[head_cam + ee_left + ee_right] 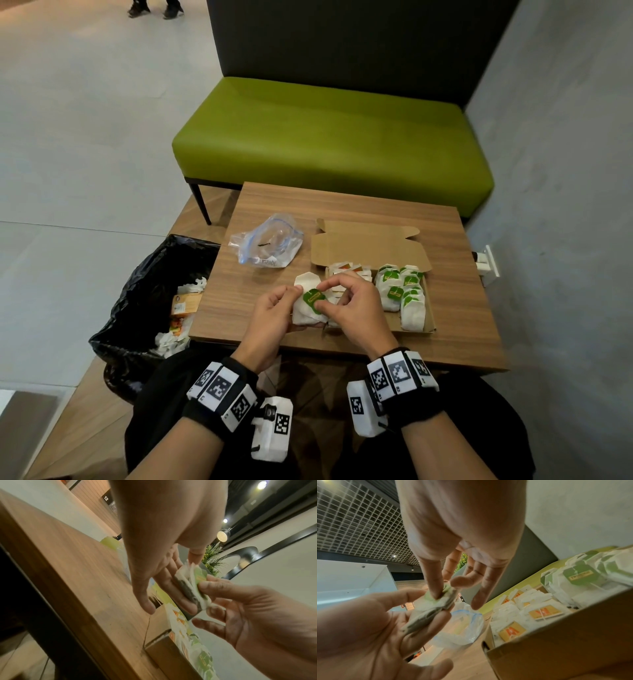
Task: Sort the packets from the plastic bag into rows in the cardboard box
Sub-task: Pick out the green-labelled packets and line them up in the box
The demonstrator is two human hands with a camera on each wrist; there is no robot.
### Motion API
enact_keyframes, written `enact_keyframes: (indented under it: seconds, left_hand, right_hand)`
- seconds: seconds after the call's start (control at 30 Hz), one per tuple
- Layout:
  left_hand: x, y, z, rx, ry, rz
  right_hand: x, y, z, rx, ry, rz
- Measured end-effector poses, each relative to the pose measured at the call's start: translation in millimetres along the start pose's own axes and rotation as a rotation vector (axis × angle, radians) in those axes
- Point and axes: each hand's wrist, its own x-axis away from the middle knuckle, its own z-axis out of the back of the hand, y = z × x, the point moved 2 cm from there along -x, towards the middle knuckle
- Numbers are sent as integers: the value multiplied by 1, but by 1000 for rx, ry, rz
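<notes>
White packets (310,301) stacked in left hand (270,315), right hand (352,305) pinching green tag, beside cardboard box (370,246)

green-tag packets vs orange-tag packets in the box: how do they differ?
The green-tag packets fill the right side of the cardboard box; the orange-tag packets sit at its left. Green tags look many-sided, orange tags rectangular. More green-tag packets are held over the table: the left hand holds a stack of them and the right hand pinches the top tag. Both kinds are white paper tea-bag packets with a tag each.
</notes>
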Motion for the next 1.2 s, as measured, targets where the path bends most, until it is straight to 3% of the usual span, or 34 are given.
enact_keyframes:
  seconds: [0.13, 0.37, 0.67, 0.87, 1.07, 1.2]
  left_hand:
    - [-2, 0, 3, 32, 38, 40]
    - [2, 0, 0, 35, 116, 17]
    - [-4, 6, 9, -1, 292, -95]
    - [-3, 11, 5, 48, 331, -180]
    - [-10, 23, 20, 77, 408, -231]
    - [-11, 25, 21, 74, 401, -247]
  right_hand:
    - [2, 0, 1, -29, -2, 27]
    - [0, 5, 3, -124, -62, -152]
    - [4, 17, 38, -65, -112, -252]
    - [9, 22, 48, -29, -164, -281]
    - [15, 19, 86, -132, -13, -319]
    - [17, 18, 99, -157, -5, -326]
